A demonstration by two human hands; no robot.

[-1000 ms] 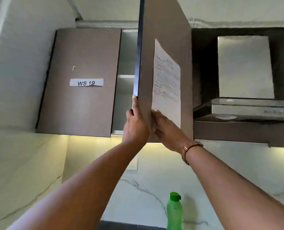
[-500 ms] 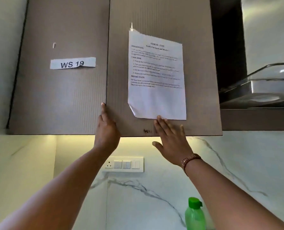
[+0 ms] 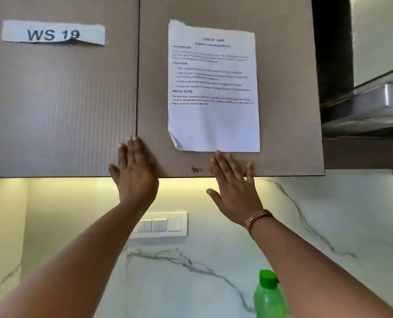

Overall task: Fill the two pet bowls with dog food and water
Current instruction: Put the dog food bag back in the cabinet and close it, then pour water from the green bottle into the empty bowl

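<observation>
Both my hands are raised flat against the right door (image 3: 287, 88) of a brown wall cupboard, which is closed. My left hand (image 3: 135, 171) lies with fingers spread on the door's lower left corner. My right hand (image 3: 234, 187), with a bracelet at the wrist, presses its fingers on the lower edge just under a taped printed sheet (image 3: 213, 88). Neither hand holds anything. A green water bottle (image 3: 269, 294) with a green cap stands low at the right, partly behind my right forearm. No pet bowls or dog food are in view.
The left cupboard door (image 3: 53, 99) carries a label reading WS 19. A steel range hood (image 3: 370, 109) juts out at the right. Below the cupboard, a lit marble backsplash (image 3: 213, 260) holds a white switch panel (image 3: 163, 224).
The right cupboard door swung from open to closed under both hands. My left hand went from gripping the door's edge to lying flat on it. The camera has moved closer.
</observation>
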